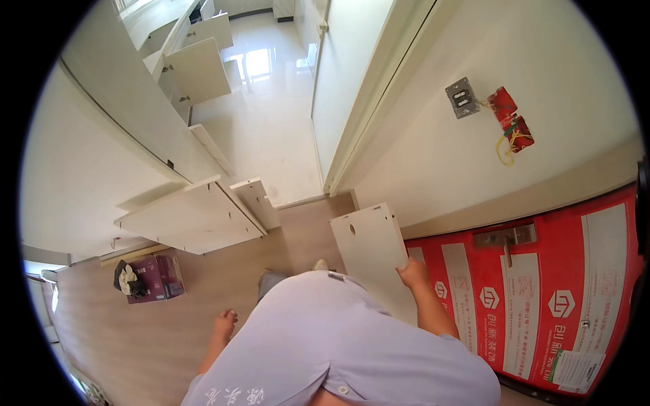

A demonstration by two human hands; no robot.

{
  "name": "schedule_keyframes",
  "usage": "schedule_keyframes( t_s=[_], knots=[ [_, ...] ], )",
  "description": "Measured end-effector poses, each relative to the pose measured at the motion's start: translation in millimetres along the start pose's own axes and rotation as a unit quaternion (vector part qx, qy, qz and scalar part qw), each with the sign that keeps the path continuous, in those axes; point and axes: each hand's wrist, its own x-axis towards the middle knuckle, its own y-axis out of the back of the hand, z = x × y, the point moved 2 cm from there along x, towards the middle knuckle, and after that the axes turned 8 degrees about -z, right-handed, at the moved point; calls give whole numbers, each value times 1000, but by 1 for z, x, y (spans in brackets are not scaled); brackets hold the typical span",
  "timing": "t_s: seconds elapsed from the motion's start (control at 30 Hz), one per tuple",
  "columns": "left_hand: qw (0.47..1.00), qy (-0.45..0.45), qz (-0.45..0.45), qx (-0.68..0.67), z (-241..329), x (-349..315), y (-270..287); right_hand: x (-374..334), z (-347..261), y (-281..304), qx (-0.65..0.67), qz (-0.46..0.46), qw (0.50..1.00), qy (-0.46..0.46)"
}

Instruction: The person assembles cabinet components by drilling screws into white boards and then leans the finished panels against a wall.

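My right hand [413, 273] is closed on the right edge of a white board [371, 245], which stands upright at my right side. Small holes and a larger round hole show near the board's top end; its lower part disappears behind my body. At my left side hangs my left hand [227, 321], loosely curled with nothing in it, above the wood-look floor [203, 352]. Ahead to the left, a wide white panel [193, 215] with slots and holes leans toward the wall. A narrower white panel [254, 200] stands just beyond it.
A purple carton [162, 276] with a black bag [128, 279] sits on the floor at left. On the right is a door [467, 291] in red protective wrap with a metal handle [504, 237]. Exposed red wall boxes [502, 107] trail wires. Cabinet doors [198, 71] stand open beyond the doorway.
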Motion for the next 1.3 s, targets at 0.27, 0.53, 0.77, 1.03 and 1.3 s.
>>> schedule_keyframes(
  t_s=[0.27,0.53,0.77,1.03,1.3],
  knots=[
    [994,55,71,-66,2,-21,-9,100,0,18,-24,-34,999,14],
    [986,113,34,117,-27,-72,-37,172,-16,25,-30,-22,999,24],
    [990,67,85,86,-13,-96,-35,211,-28,50,-8,-38,999,14],
    [988,64,66,125,7,-85,-21,244,-42,67,-1,-28,1000,6],
    [976,7,3,216,44,-28,4,202,-12,48,100,63,993,16]
  ],
)
